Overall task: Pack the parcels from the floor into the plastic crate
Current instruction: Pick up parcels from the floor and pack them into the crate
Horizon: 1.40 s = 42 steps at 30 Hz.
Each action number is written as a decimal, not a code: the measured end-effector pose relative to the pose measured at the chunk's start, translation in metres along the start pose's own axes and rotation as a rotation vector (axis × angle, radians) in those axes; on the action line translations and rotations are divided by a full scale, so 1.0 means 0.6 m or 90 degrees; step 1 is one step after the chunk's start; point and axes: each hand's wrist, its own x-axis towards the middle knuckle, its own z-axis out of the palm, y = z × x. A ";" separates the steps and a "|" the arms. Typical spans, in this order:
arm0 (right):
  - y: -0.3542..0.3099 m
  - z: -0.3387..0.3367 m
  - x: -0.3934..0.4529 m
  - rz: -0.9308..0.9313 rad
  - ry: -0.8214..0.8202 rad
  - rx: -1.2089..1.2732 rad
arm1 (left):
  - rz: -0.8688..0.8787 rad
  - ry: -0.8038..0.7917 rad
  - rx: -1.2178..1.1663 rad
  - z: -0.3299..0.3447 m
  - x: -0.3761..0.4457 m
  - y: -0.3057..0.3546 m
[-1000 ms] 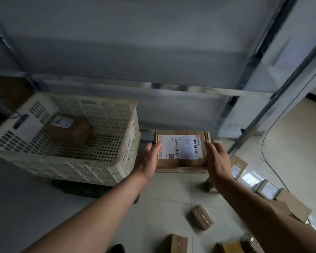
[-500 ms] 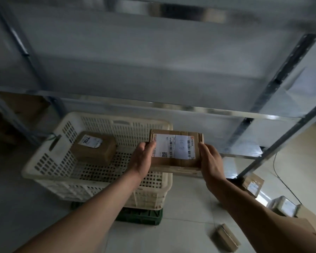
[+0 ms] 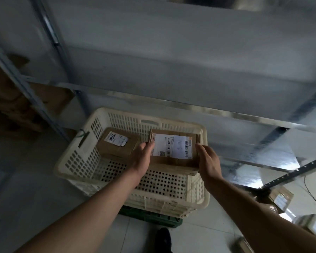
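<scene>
**Parcel Held Over the Crate Interior**

The person holds one cardboard parcel (image 3: 173, 152) with both hands. The left hand (image 3: 141, 157) grips the parcel's left edge, thumb on top by the white shipping label (image 3: 172, 146). The right hand (image 3: 207, 162) clasps the right edge, fingers along the side. The parcel sits level, label up, inside the outline of the cream plastic crate (image 3: 197, 196), on its right half. Whether it rests on the crate floor cannot be determined.

A second parcel (image 3: 118, 145) lies in the crate's rear left part, just beside the left hand, its label marked by hand.

The crate stands on a green crate (image 3: 150, 217), on the tiled floor (image 3: 31, 207). Metal shelving (image 3: 171, 70) rises behind. More parcels (image 3: 281, 199) lie on the floor at right.
</scene>
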 end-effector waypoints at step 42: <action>0.315 0.335 0.418 0.221 -0.112 -0.027 | -0.135 -0.174 0.471 -0.005 0.493 -0.311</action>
